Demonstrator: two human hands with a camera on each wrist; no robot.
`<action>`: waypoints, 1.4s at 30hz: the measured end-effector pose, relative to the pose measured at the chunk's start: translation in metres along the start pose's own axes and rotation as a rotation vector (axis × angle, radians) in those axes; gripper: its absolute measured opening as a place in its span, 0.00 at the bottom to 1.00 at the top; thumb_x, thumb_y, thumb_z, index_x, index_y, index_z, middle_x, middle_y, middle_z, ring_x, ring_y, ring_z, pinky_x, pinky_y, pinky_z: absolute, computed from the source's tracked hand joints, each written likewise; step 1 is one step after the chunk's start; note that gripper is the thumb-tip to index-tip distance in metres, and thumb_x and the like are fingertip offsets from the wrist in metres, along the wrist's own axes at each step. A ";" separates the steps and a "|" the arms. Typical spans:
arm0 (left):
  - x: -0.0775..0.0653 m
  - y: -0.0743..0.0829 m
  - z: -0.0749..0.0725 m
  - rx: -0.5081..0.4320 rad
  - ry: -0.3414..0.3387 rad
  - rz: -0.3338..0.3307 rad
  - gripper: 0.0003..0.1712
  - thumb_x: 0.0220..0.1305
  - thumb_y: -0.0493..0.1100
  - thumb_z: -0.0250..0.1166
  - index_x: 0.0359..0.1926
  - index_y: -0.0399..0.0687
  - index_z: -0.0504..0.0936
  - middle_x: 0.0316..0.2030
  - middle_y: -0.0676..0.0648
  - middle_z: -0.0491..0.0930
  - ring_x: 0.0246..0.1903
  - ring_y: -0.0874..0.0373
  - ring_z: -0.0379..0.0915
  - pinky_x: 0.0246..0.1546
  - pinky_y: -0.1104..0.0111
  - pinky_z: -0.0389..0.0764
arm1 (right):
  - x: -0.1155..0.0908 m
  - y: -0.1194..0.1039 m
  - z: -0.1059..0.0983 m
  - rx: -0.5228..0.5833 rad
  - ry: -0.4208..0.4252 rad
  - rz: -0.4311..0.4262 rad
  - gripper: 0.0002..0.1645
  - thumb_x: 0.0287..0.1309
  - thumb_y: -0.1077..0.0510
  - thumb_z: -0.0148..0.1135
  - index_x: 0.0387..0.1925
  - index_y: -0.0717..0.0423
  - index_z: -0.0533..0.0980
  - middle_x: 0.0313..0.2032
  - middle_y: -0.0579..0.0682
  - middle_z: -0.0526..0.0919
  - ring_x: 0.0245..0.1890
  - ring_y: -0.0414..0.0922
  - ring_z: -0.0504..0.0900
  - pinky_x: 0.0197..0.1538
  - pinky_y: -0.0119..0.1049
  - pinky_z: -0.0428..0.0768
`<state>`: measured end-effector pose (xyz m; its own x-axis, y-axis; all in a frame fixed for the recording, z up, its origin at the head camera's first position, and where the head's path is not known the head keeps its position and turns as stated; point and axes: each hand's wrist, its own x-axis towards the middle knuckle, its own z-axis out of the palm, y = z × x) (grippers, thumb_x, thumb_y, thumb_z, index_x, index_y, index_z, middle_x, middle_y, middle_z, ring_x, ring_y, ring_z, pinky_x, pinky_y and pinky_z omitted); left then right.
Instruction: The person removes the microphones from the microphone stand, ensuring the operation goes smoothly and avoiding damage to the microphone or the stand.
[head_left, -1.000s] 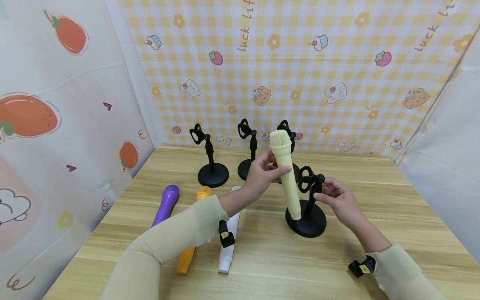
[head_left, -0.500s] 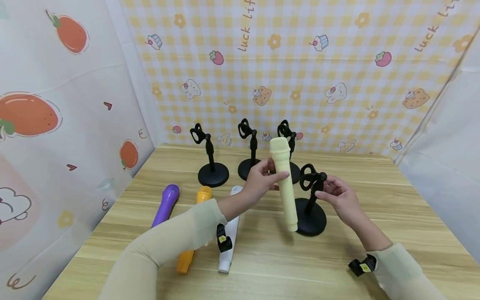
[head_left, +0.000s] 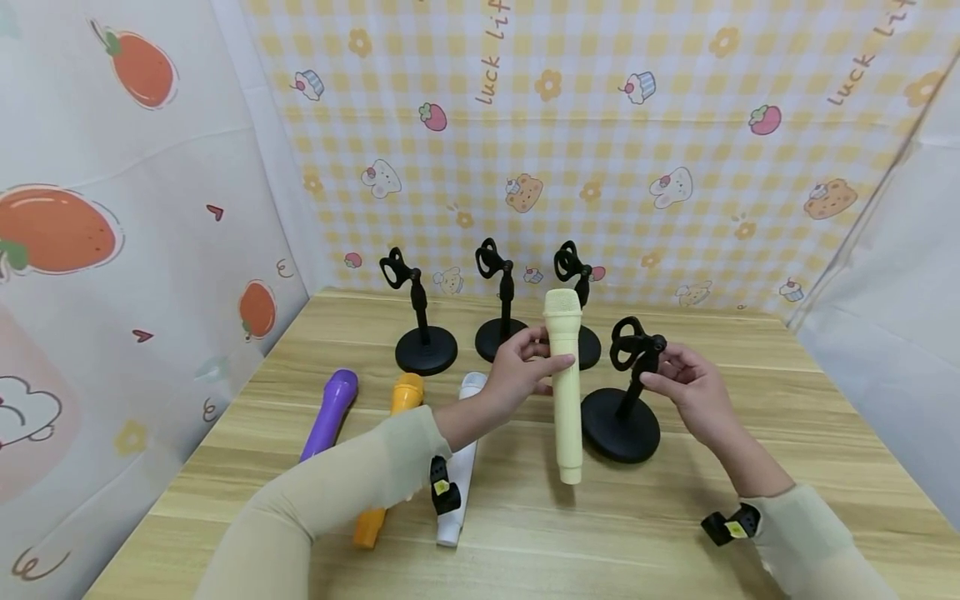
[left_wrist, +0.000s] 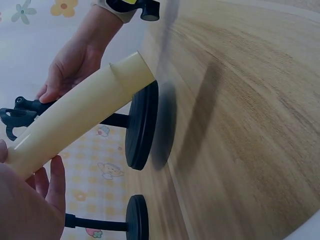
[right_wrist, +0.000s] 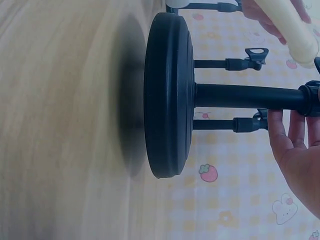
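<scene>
My left hand (head_left: 517,375) grips a pale yellow microphone (head_left: 567,400) around its middle, head up, above the table. To its right, my right hand (head_left: 693,387) pinches the upper post of a black microphone stand (head_left: 621,425), just below the clip. The stand leans slightly, and a gap with a shadow shows under its round base (right_wrist: 167,95) in the right wrist view. In the left wrist view, the microphone's lower end (left_wrist: 135,75) overlaps that base. The stand's clip (head_left: 628,342) holds nothing.
Three more black stands, a left one (head_left: 426,348), a middle one (head_left: 498,329) and a right one (head_left: 588,346), line the back. Purple (head_left: 330,412), orange (head_left: 407,392) and white (head_left: 463,467) microphones lie at the left, partly under my left arm. Patterned cloth (head_left: 547,142) hangs behind.
The pale yellow microphone has moved down and slightly left and turned more upright. My right hand has lifted the stand and shifted it a little right.
</scene>
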<state>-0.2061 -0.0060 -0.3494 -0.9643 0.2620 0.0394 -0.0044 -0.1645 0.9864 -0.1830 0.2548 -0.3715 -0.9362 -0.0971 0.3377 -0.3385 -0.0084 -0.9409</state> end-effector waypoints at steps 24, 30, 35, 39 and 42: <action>-0.005 -0.017 -0.005 0.005 0.101 -0.056 0.30 0.57 0.41 0.73 0.61 0.46 0.74 0.42 0.42 0.84 0.34 0.55 0.81 0.31 0.59 0.84 | 0.015 -0.016 -0.023 0.277 0.054 -0.073 0.18 0.58 0.81 0.56 0.38 0.56 0.77 0.37 0.48 0.86 0.39 0.41 0.85 0.41 0.32 0.82; -0.006 -0.019 -0.006 0.009 0.076 -0.098 0.32 0.59 0.41 0.72 0.63 0.45 0.72 0.43 0.41 0.83 0.34 0.57 0.80 0.32 0.57 0.84 | 0.024 -0.020 -0.031 0.288 0.051 -0.118 0.16 0.58 0.81 0.54 0.37 0.59 0.75 0.39 0.51 0.85 0.40 0.43 0.85 0.41 0.33 0.82; -0.006 -0.022 -0.006 0.008 0.078 -0.134 0.33 0.59 0.39 0.71 0.64 0.44 0.70 0.42 0.44 0.83 0.34 0.57 0.80 0.30 0.58 0.84 | 0.033 -0.024 -0.039 0.313 0.059 -0.111 0.15 0.58 0.81 0.55 0.35 0.60 0.74 0.38 0.52 0.86 0.40 0.44 0.86 0.39 0.33 0.83; -0.006 -0.028 -0.006 0.036 0.083 -0.161 0.33 0.58 0.40 0.72 0.64 0.45 0.71 0.40 0.45 0.83 0.34 0.56 0.80 0.28 0.60 0.84 | 0.039 -0.027 -0.044 0.335 0.072 -0.088 0.14 0.57 0.80 0.56 0.35 0.60 0.74 0.37 0.51 0.85 0.39 0.43 0.85 0.39 0.33 0.83; -0.006 -0.032 -0.006 0.051 0.080 -0.172 0.33 0.57 0.40 0.72 0.63 0.45 0.71 0.39 0.45 0.83 0.33 0.55 0.80 0.27 0.61 0.84 | 0.044 -0.030 -0.047 0.331 0.086 -0.086 0.14 0.57 0.80 0.58 0.36 0.61 0.75 0.37 0.51 0.86 0.39 0.43 0.85 0.39 0.33 0.83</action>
<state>-0.2012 -0.0076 -0.3826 -0.9684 0.2055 -0.1411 -0.1594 -0.0753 0.9843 -0.2185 0.2977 -0.3274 -0.9149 0.0023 0.4037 -0.3809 -0.3364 -0.8612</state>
